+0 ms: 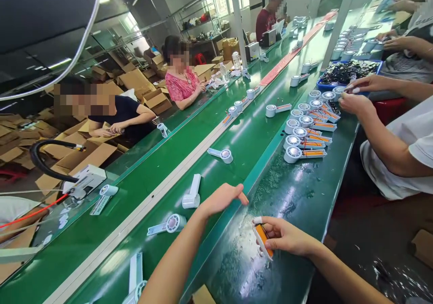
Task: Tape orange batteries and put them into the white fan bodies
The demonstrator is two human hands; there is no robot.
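Note:
My right hand (287, 237) grips a slim white fan handle shell (256, 235) with an orange block, seemingly a battery, along it. It is held tilted just above the dark tabletop, and a white cover sits on one fingertip. My left hand (225, 199) reaches over the belt's near edge with nothing visible in it, thumb and a finger apart; its other fingers are partly hidden. Closest to it on the green belt lies a pale blue handheld fan body (191, 198). Another fan body (174, 223) rests left of my forearm.
A green conveyor belt (135, 223) carries several fan bodies past a pale divider strip (150, 196). Rows of fan bodies (293, 154) with orange batteries stand ahead on the worktable. A blue tray (379, 65) holds dark parts. Co-workers sit along both sides.

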